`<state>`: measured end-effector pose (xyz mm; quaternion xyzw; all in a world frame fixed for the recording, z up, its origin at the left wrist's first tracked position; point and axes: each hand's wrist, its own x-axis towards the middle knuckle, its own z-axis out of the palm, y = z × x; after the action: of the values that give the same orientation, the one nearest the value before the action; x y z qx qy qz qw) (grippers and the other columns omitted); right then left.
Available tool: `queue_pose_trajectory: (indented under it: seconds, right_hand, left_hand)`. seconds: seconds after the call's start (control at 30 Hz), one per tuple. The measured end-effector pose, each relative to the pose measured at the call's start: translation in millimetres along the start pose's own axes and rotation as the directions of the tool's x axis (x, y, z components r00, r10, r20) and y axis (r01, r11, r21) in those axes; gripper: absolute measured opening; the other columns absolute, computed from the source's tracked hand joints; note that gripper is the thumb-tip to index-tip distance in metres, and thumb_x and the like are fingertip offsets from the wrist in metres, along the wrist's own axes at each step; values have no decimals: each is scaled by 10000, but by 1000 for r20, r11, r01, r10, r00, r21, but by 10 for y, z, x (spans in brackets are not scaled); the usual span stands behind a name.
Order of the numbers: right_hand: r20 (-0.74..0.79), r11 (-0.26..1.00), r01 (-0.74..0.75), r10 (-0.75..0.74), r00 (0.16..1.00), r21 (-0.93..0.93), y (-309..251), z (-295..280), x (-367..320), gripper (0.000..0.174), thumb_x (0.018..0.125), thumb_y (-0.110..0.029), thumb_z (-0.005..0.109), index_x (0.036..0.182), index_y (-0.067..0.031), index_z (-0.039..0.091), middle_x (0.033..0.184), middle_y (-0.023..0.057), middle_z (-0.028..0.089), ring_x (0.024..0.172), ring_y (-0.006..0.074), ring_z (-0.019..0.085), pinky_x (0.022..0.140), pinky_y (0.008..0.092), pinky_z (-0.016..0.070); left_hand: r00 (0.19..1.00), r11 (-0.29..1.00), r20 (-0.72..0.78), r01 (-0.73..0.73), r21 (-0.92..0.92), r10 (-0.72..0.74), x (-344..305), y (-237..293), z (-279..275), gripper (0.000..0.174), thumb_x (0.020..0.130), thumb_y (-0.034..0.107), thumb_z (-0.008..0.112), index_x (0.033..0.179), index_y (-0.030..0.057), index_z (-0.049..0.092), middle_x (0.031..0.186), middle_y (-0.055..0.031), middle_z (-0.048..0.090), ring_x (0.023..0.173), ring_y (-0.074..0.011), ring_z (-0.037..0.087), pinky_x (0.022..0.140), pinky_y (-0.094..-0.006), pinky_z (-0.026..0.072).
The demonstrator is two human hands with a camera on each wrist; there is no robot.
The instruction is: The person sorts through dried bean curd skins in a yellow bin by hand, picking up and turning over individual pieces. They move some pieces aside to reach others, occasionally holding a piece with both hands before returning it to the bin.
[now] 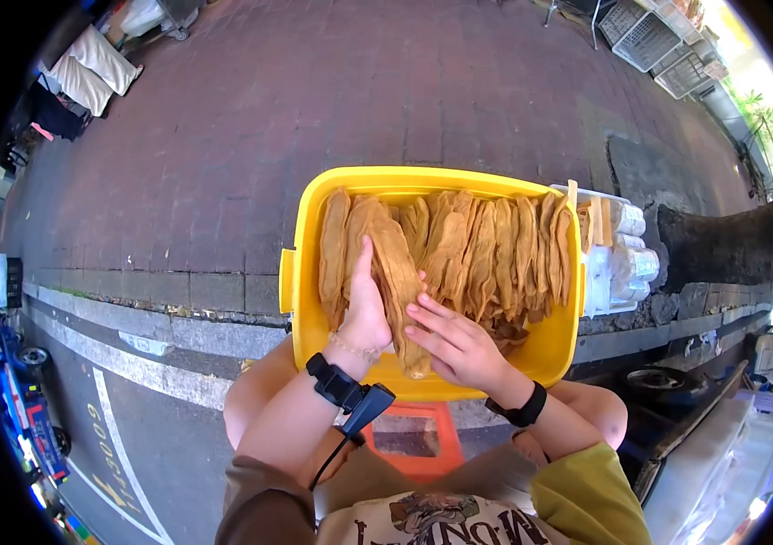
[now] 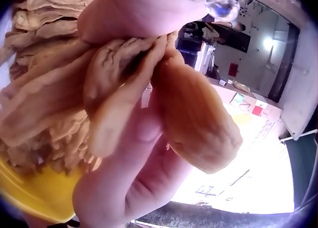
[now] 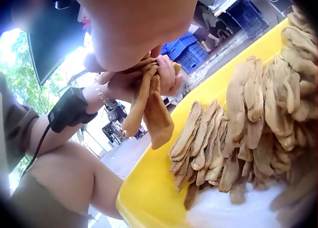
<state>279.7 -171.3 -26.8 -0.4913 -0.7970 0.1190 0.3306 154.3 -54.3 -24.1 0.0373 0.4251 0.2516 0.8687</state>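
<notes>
Several long, tan, wrinkled strips resembling preserved radish (image 1: 395, 263) are bunched in my left hand (image 1: 364, 313). In the left wrist view, the bunch (image 2: 124, 74) is folded at the grip, and one thick blunt end (image 2: 198, 118) sticks out. In the head view, my left thumb lies along the strips' side. My right hand (image 1: 461, 343) touches the bunch with nearly straight, spread fingers; its thumb is hidden in the head view. Under both hands stands a yellow tub (image 1: 314, 357), where more strips (image 1: 495, 245) stand packed in a row.
A red-orange stool (image 1: 450, 445) is in front of the person, between the knees. Clear wrapped packs (image 1: 630, 259) and a pale tray (image 1: 597, 289) sit right of the tub. A tree trunk (image 1: 731, 245) lies beyond them. Brick paving (image 1: 223, 136) stretches ahead.
</notes>
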Motion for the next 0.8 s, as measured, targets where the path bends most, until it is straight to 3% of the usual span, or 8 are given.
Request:
queue_pose_trajectory:
  seconds: [0.2, 0.33, 0.4, 0.47, 0.57, 0.67, 0.73, 0.8]
  right_hand:
    - [52, 974, -46, 35, 998, 222, 52, -55, -25, 471, 693, -41, 611, 1160, -31, 542, 1283, 159, 467, 1216, 345, 438, 952, 417, 410]
    - [-155, 830, -444, 514, 844, 337, -10, 146, -56, 591, 826, -159, 636, 1337, -75, 351, 1344, 186, 334, 1201, 322, 383, 965, 358, 370]
    - [199, 100, -410, 754, 625, 906, 7, 261, -75, 756, 873, -217, 609, 1435, -111, 114, 1391, 168, 276, 1260, 308, 314, 1022, 368, 303]
    - [279, 80, -455, 692, 666, 887, 112, 363, -187, 831, 906, -312, 563, 1447, -132, -41, 1417, 143, 249, 1298, 260, 266, 1058, 355, 249]
    - [575, -308, -531, 671, 468, 790, 16, 368, -177, 805, 917, -380, 525, 1446, -82, -4, 1439, 139, 219, 1316, 179, 248, 1059, 302, 251]
    - [607, -179, -650, 595, 526, 739, 50, 301, -125, 779, 923, -389, 509, 1438, -50, 33, 1430, 127, 236, 1322, 184, 234, 1057, 297, 247]
    - [489, -17, -646, 669, 560, 763, 31, 290, -106, 804, 898, -398, 545, 1429, -42, 57, 1257, 194, 473, 1173, 248, 482, 933, 316, 406]
    - [425, 563, -796, 679, 599, 224, 41, 141, -18, 835, 851, -388, 605, 1406, -5, 112, 916, 228, 612, 819, 337, 629, 708, 366, 500]
  left_hand:
    - [998, 982, -3, -55, 180, 57, 62, -19, -42, 386, 830, 440, 621, 1029, 124, 521, 769, -55, 579, 665, -143, 577, 595, -279, 496]
    - [997, 964, 40, -79, 254, 71, 21, -207, -51, 283, 845, 345, 631, 1000, 123, 551, 788, -32, 593, 698, -130, 593, 617, -276, 498]
    - [994, 973, 83, -81, 217, 64, -31, -338, -58, 261, 849, 313, 631, 998, 111, 559, 807, -29, 602, 709, -125, 598, 628, -271, 498]
    - [994, 968, 86, -81, 238, 62, -50, -460, -90, 255, 856, 272, 625, 1026, 95, 555, 821, -30, 609, 752, -118, 602, 665, -258, 496]
    - [988, 969, 132, -103, 225, 75, -105, -463, -100, 265, 835, 192, 647, 1041, 50, 558, 899, -31, 609, 837, -98, 579, 711, -238, 464]
    - [978, 916, 178, -171, 364, 112, -141, -349, -47, 323, 797, 158, 680, 1044, 7, 536, 977, -46, 596, 853, -98, 565, 736, -240, 452]
    - [973, 909, 172, -205, 362, 151, -89, -331, -42, 370, 761, 125, 710, 1057, 15, 517, 977, -51, 585, 871, -105, 562, 746, -250, 455]
    - [971, 908, 101, -238, 345, 217, -184, -308, 75, 301, 771, 112, 699, 1018, 24, 551, 930, -32, 596, 855, -96, 566, 749, -248, 452]
